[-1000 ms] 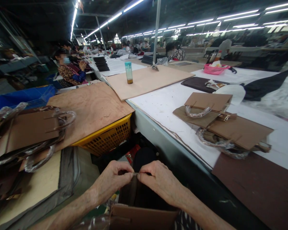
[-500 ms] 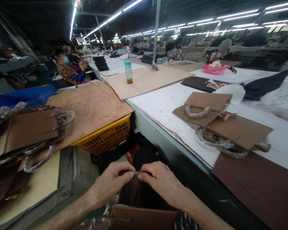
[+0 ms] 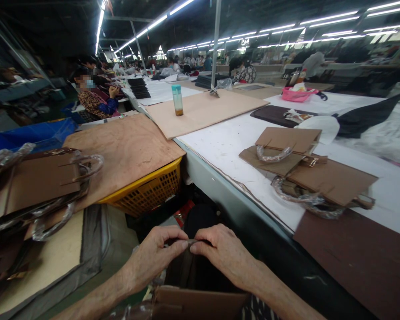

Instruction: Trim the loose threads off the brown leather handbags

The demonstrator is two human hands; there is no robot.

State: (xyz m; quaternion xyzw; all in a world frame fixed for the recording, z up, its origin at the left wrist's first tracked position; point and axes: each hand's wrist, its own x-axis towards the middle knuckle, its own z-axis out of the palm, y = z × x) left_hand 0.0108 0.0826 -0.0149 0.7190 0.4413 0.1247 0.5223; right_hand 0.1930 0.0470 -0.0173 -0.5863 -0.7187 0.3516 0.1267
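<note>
A brown handbag (image 3: 200, 302) rests at my lap, its near panel low in the frame and its inside dark. My left hand (image 3: 162, 246) pinches the bag's far top edge between thumb and fingers. Close beside it, my right hand (image 3: 222, 249) grips the same edge, the two thumbs almost meeting. Only a short strip of that edge shows between the thumbs; the fingers' far sides are hidden. Clear wrapping shows at the bottom left of the bag.
More brown handbags with plastic-wrapped handles lie on the left (image 3: 42, 178) and on the white table (image 3: 333, 178) at right. A yellow crate (image 3: 146, 189) carries a wooden board (image 3: 126, 151). A bottle (image 3: 177, 100) stands further back. A co-worker (image 3: 95, 98) sits at far left.
The view has shifted very slightly. Both hands keep their pinch on the handbag's edge, with the thumbs a touch further apart.
</note>
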